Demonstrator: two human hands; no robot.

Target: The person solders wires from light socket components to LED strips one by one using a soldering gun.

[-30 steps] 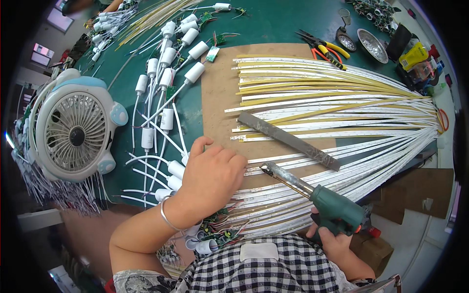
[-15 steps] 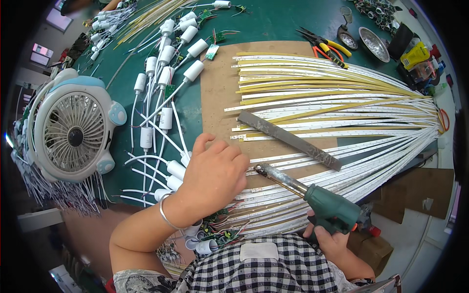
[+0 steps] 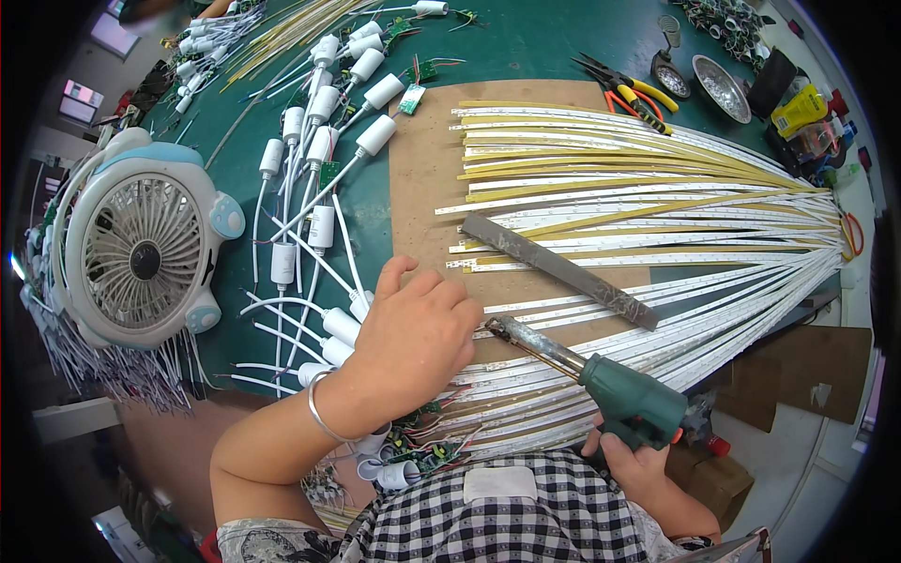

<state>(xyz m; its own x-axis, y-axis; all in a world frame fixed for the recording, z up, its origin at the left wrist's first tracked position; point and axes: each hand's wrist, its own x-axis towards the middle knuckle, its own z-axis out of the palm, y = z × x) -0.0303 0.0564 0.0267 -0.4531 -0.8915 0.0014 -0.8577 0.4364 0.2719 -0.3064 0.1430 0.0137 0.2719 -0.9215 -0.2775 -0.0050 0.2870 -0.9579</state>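
Note:
My right hand (image 3: 631, 462) grips the handle of a green soldering gun (image 3: 633, 394), whose dark tip points up and left. The tip lies close beside the fingers of my left hand (image 3: 419, 328), over the ends of white LED strips (image 3: 601, 361). My left hand is curled palm down, index finger bent outward; its fingertips and whatever they pinch are hidden beneath it. Small green circuit boards (image 3: 427, 448) with thin wires show below my left wrist, beside white lamp caps (image 3: 398, 475). A flat grey metal bar (image 3: 563, 272) rests across the strips beyond the gun.
White and yellow strips (image 3: 601, 174) fan over a brown board (image 3: 422, 159). Lamp caps on white cables (image 3: 321, 228) lie left of it, beside a fan (image 3: 141, 253). At the back are pliers (image 3: 648, 98), a metal dish (image 3: 721, 89) and a yellow tube (image 3: 798, 108).
The soldering gun has shifted very slightly left, its tip nearer my left fingers. My left hand keeps almost the same curled pose.

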